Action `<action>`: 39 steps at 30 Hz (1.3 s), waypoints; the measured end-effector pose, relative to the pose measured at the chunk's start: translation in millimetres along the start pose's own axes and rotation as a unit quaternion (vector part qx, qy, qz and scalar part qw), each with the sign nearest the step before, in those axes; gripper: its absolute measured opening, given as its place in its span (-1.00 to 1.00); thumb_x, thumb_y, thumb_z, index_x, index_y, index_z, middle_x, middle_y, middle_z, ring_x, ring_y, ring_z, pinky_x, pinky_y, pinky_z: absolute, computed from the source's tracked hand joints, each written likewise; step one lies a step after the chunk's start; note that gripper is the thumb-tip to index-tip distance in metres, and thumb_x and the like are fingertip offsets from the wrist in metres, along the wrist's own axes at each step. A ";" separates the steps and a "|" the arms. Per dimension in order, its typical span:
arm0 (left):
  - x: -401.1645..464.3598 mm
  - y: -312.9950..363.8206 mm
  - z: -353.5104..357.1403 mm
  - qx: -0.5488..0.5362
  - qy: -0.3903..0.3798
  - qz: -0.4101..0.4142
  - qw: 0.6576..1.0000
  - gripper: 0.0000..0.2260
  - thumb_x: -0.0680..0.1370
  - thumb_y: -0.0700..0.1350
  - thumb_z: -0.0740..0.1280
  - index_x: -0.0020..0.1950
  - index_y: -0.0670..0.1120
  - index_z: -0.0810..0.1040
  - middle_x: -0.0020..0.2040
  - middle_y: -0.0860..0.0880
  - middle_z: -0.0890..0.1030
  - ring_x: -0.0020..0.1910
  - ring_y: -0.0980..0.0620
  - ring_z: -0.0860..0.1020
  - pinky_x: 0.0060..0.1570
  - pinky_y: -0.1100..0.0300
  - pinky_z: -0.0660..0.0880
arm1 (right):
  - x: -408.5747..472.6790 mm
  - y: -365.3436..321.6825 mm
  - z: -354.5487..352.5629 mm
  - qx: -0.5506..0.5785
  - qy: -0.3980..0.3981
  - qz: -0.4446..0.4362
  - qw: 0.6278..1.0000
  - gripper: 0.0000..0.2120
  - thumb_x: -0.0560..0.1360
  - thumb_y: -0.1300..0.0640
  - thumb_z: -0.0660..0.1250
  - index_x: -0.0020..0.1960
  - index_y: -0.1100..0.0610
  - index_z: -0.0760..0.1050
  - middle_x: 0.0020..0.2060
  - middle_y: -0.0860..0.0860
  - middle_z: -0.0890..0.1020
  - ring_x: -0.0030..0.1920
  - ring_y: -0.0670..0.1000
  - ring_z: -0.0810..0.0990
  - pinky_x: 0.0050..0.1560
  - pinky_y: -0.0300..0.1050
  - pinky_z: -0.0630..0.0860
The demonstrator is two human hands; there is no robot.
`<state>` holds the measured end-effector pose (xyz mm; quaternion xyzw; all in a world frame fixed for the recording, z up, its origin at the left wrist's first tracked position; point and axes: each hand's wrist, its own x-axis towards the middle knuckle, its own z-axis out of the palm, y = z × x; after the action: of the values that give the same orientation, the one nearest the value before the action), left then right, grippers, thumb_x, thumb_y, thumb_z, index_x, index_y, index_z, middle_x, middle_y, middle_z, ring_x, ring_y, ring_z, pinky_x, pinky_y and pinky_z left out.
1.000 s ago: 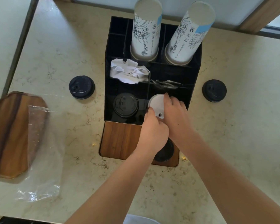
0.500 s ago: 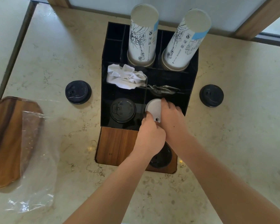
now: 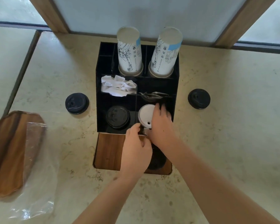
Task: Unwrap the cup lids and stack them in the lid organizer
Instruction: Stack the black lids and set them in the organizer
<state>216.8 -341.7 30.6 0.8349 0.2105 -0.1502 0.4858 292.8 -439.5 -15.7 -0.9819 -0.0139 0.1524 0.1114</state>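
The left hand [image 3: 134, 147] has slid back off the white lid [image 3: 145, 114]; the right hand [image 3: 161, 125] still holds it in a narrow grip, in the organizer's [image 3: 174, 81] front right slot beside the black lid [image 3: 117, 116]. Thin, light plastic, likely flexible: best held by the rim. Pale stone desk [image 3: 225, 126] under a window.

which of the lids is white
The white lid in the organizer's front right compartment, under the right hand. The lid beside it and the two out on the counter are black.
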 end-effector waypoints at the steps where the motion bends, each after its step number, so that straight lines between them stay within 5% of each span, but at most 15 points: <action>1: -5.6 -9.9 -3.7 0.002 0.009 -0.009 1.000 -0.60 0.63 -0.19 0.25 0.47 0.02 0.35 0.28 0.12 0.48 0.11 0.16 0.53 -0.05 0.42 0.42 | -8.8 1.1 -2.8 0.046 0.033 -0.009 0.998 -0.01 0.39 -0.03 0.57 0.59 0.21 0.06 0.53 0.16 0.25 0.48 0.16 0.30 0.43 -0.04 0.31; 3: -12.3 -29.0 -10.0 0.004 0.000 -0.044 0.999 -0.67 0.63 -0.21 0.24 0.38 0.00 0.44 0.22 0.08 0.53 0.10 0.17 0.52 -0.07 0.42 0.40 | -32.2 8.7 -6.8 0.126 0.140 -0.060 0.980 -0.28 0.41 0.06 0.54 0.46 0.13 0.28 0.38 0.06 0.41 0.33 0.08 0.42 0.26 -0.18 0.39; 5: -14.8 -42.6 -13.3 -0.020 -0.027 -0.101 0.994 -0.70 0.63 -0.22 0.20 0.33 -0.01 0.49 0.16 0.05 0.57 0.09 0.09 0.56 0.06 0.23 0.54 | -63.6 22.5 -3.4 0.159 0.224 -0.095 0.957 -0.57 0.46 0.10 0.42 0.28 0.06 0.40 0.18 -0.04 0.47 0.17 -0.04 0.47 0.11 -0.28 0.45; 7: -15.9 -50.5 -12.7 -0.058 -0.047 -0.156 0.985 -0.73 0.63 -0.20 0.19 0.28 0.01 0.52 0.11 0.03 0.60 0.06 0.04 0.60 0.12 0.03 0.60 | -96.2 38.3 9.1 0.172 0.217 -0.084 0.957 -0.68 0.47 0.06 0.40 0.19 0.02 0.45 0.09 -0.08 0.50 0.10 -0.10 0.46 0.06 -0.23 0.52; 11: -15.9 -55.1 -5.5 -0.086 -0.054 -0.191 0.976 -0.78 0.64 -0.17 0.22 0.22 0.03 0.55 0.08 -0.01 0.61 -0.02 0.04 0.64 -0.06 0.09 0.64 | -133.9 54.6 45.5 0.121 0.036 -0.015 0.992 -0.27 0.35 -0.24 0.47 0.43 0.00 0.35 0.31 -0.05 0.47 0.29 0.05 0.39 0.26 0.02 0.46; 14: -20.7 -53.9 -0.6 -0.074 -0.061 -0.192 0.977 -0.75 0.62 -0.19 0.23 0.27 0.00 0.52 0.05 0.00 0.59 -0.02 0.04 0.63 -0.03 0.07 0.64 | -137.4 55.0 60.4 0.098 0.006 0.005 0.995 -0.07 0.31 -0.27 0.49 0.55 -0.01 0.19 0.44 -0.05 0.42 0.42 0.12 0.34 0.35 0.15 0.39; 17: -25.8 -52.2 3.8 -0.067 -0.071 -0.198 0.975 -0.69 0.63 -0.19 0.22 0.36 -0.02 0.47 0.03 0.04 0.57 0.00 0.05 0.61 0.08 0.04 0.63 | -130.1 54.7 65.9 0.116 0.007 0.009 0.993 -0.04 0.31 -0.26 0.52 0.55 -0.03 0.15 0.43 -0.06 0.44 0.43 0.13 0.34 0.33 0.17 0.41; 21: -28.7 -51.5 9.9 -0.080 -0.086 -0.208 0.971 -0.63 0.64 -0.21 0.21 0.46 -0.11 0.43 0.03 0.03 0.58 0.01 0.05 0.61 0.16 0.00 0.60 | -122.0 54.2 69.0 0.112 0.034 -0.019 0.993 -0.15 0.29 -0.22 0.54 0.48 0.00 0.32 0.35 -0.05 0.51 0.34 0.11 0.43 0.28 0.13 0.45; 25: -27.1 -49.4 12.9 -0.123 -0.082 -0.240 0.959 -0.70 0.65 -0.15 0.25 0.38 -0.13 0.47 0.04 -0.06 0.62 -0.01 -0.03 0.65 0.14 -0.09 0.61 | -121.7 57.8 67.9 0.166 0.052 -0.001 0.985 -0.16 0.21 -0.23 0.52 0.41 0.04 0.42 0.26 -0.03 0.54 0.25 0.10 0.49 0.23 0.05 0.48; 29: -24.3 -46.2 13.1 -0.308 -0.083 -0.347 0.882 -0.69 0.63 0.05 0.30 0.23 -0.13 0.59 0.03 -0.18 0.71 -0.03 -0.19 0.70 -0.03 -0.10 0.66 | -132.0 60.1 56.8 0.297 0.046 0.034 0.953 -0.08 0.13 -0.35 0.45 0.44 -0.08 0.38 0.25 -0.21 0.46 0.28 -0.06 0.42 0.28 -0.08 0.41; 33: -21.6 -43.0 3.7 -0.413 -0.233 -0.408 0.780 -0.41 0.47 0.34 0.36 0.20 -0.12 0.70 0.20 -0.23 0.67 0.17 -0.28 0.65 0.33 -0.12 0.46 | -146.4 61.7 41.3 0.360 -0.018 -0.069 0.930 -0.13 0.15 -0.29 0.54 0.41 -0.33 0.31 0.26 -0.46 0.37 0.30 -0.31 0.34 0.20 -0.36 0.34; 36: -17.4 -31.3 -4.5 -0.414 -0.336 -0.395 0.748 -0.36 0.48 0.34 0.35 0.30 -0.16 0.63 0.31 -0.26 0.60 0.24 -0.30 0.60 0.22 -0.17 0.53 | -144.8 69.6 26.2 0.392 -0.051 -0.087 0.914 -0.16 0.14 -0.20 0.58 0.34 -0.40 0.30 0.24 -0.36 0.40 0.22 -0.32 0.42 0.09 -0.49 0.40; 39: -12.1 -21.9 -4.1 -0.392 -0.370 -0.377 0.753 -0.43 0.52 0.25 0.32 0.36 -0.12 0.58 0.38 -0.28 0.54 0.29 -0.32 0.55 0.21 -0.28 0.49 | -137.0 81.4 11.1 0.389 -0.092 -0.091 0.912 -0.16 0.16 -0.20 0.59 0.33 -0.47 0.25 0.23 -0.36 0.35 0.19 -0.38 0.42 0.08 -0.56 0.37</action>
<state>195.7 -331.0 21.8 0.3034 0.3520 -0.5226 0.7147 158.3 -524.9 -3.6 -0.8372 -0.0527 0.2251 0.4957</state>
